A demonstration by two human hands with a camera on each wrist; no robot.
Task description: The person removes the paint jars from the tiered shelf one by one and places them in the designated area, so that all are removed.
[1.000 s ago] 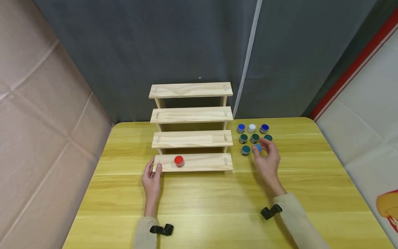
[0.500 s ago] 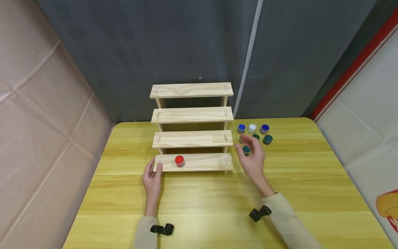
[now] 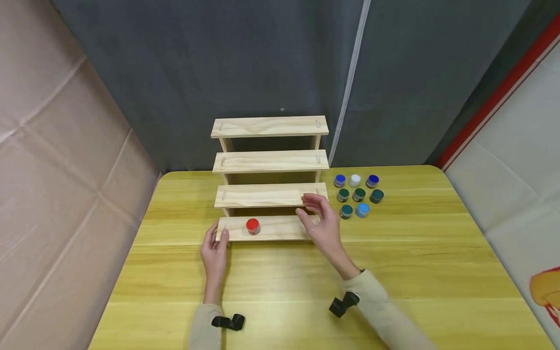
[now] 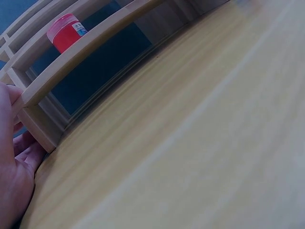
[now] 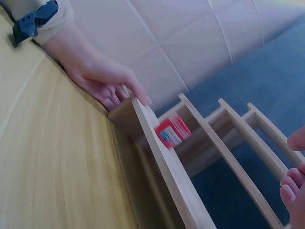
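Observation:
A stepped wooden display rack (image 3: 271, 161) with several narrow tiers stands on the table. On its lowest board (image 3: 280, 229) sits a small red-lidded jar (image 3: 253, 226), left of the middle; its red side and label show in the left wrist view. My left hand (image 3: 214, 255) grips that board's left end, thumb on top and fingers curled round the side, as the right wrist view also shows. My right hand (image 3: 324, 228) hovers over the board's right end. Its thumb and fingers are apart with nothing between them.
Right of the rack, several small jars stand in rows on the wooden table (image 3: 280, 291). Among them are a white one (image 3: 355, 181), a light blue one (image 3: 362, 210) and a dark green one (image 3: 376, 196). A dark curtain (image 3: 197, 87) hangs behind.
My right hand has moved left from above the light blue jar, past the other jars, to the rack's right end. The jars stay put. My left hand keeps its grip.

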